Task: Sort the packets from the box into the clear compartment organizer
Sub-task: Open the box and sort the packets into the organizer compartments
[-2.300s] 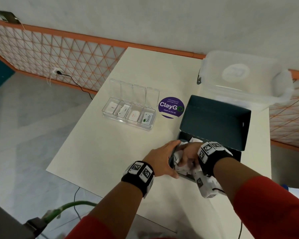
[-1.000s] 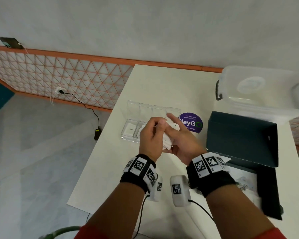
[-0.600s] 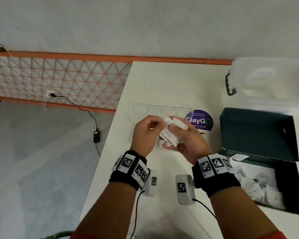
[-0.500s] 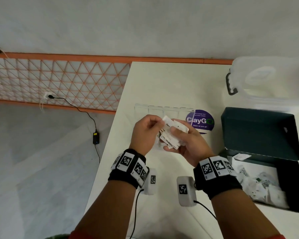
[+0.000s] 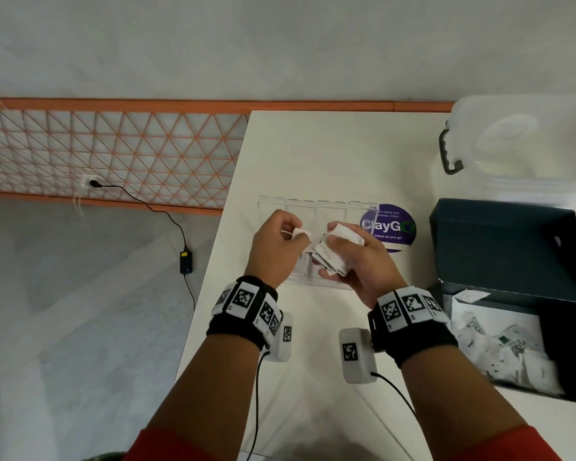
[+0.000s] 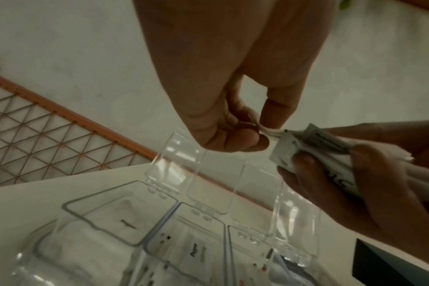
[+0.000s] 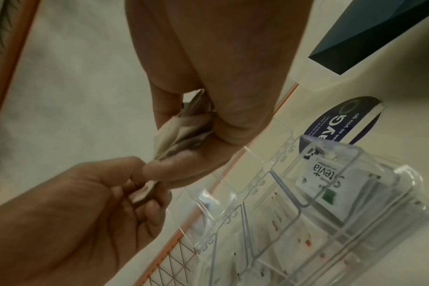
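Soft, even indoor light; the wrist views dimmer and blurrier than the head view.

The head view is evenly lit with faint shadows under the forearms on the cream rectangular table (image 5: pixel 313 154); straight edges bow near the frame borders. Both wrist views are dim, greenish and grainy, their near surfaces out of focus. White glare streaks run along the lids of the clear plastic compartment organizer (image 6: pixel 174 152) (image 7: pixel 350 203).
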`<state>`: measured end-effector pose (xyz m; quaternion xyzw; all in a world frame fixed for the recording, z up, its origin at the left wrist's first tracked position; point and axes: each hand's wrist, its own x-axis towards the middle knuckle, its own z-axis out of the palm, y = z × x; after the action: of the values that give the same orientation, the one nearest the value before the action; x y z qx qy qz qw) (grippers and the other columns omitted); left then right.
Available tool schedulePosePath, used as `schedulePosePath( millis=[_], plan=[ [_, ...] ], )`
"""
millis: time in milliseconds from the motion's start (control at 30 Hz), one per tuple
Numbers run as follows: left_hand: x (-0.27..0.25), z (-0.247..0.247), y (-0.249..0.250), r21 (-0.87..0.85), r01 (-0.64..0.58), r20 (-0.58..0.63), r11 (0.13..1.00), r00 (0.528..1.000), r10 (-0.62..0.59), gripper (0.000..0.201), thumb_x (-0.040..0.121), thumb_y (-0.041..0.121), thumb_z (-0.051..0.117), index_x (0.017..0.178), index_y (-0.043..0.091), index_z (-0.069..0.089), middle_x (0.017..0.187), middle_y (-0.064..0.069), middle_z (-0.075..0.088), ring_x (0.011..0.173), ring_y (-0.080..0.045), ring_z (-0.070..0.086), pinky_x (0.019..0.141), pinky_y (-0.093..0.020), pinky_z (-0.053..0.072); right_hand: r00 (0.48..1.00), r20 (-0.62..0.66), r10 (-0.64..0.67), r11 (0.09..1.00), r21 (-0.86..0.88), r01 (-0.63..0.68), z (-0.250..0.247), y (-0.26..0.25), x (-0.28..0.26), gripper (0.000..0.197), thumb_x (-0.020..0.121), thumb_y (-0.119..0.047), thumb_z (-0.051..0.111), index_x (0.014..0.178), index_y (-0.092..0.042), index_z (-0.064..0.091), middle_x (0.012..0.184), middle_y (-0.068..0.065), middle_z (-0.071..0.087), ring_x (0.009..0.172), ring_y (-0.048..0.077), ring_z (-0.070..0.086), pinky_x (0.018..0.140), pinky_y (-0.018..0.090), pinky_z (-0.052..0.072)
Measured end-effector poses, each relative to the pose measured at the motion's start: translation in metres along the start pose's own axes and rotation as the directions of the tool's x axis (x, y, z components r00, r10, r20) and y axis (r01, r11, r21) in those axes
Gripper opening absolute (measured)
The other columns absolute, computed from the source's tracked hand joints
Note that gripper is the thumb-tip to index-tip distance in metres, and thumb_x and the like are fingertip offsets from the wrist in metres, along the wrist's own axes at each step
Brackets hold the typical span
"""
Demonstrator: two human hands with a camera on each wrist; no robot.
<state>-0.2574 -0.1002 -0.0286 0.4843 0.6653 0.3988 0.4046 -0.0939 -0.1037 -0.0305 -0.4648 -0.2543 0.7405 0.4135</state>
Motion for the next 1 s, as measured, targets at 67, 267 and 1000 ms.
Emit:
schedulePosePath(
  millis=[67,267,1000],
  plan=[
    [0.003,-0.004,-0.005,-0.008,0.016,-0.014,1.000,1.000,-0.017,0.018,0.076,0.014,0.071,0.073,0.027,0.059,0.072,0.011,0.064,0.065,-0.005,0.060,0.066,-0.025,0.049,1.000,0.004,0.004,1.000,0.008,-0.004,-0.003,-0.002,0.002,0.020,0.093,-0.006,0.065,0.111,-0.013,0.067,0.100,0.017,0.071,0.087,0.036,0.071,0.064,0.037,0.058],
    [0.008,-0.010,-0.020,0.008,0.067,-0.067,0.998,0.995,-0.067,0.017,0.081,0.007,0.068,0.080,0.025,0.069,0.082,0.008,0.071,0.076,-0.009,0.068,0.071,-0.026,0.055,0.999,-0.034,-0.002,0.998,0.066,0.004,-0.017,-0.004,0.008,0.017,0.093,-0.005,0.066,0.107,-0.015,0.068,0.098,0.011,0.072,0.092,0.037,0.072,0.062,0.036,0.058],
    [-0.013,-0.006,-0.012,-0.036,0.131,0.205,0.991,0.971,-0.121,0.035,0.079,0.055,0.058,0.080,0.022,0.069,0.068,0.007,0.060,0.058,-0.009,0.053,0.059,-0.023,0.041,0.998,0.024,0.052,0.998,-0.039,-0.051,-0.016,0.006,-0.008,0.019,0.097,-0.005,0.054,0.112,-0.007,0.064,0.091,0.015,0.075,0.077,0.032,0.073,0.061,0.038,0.061]
  ],
)
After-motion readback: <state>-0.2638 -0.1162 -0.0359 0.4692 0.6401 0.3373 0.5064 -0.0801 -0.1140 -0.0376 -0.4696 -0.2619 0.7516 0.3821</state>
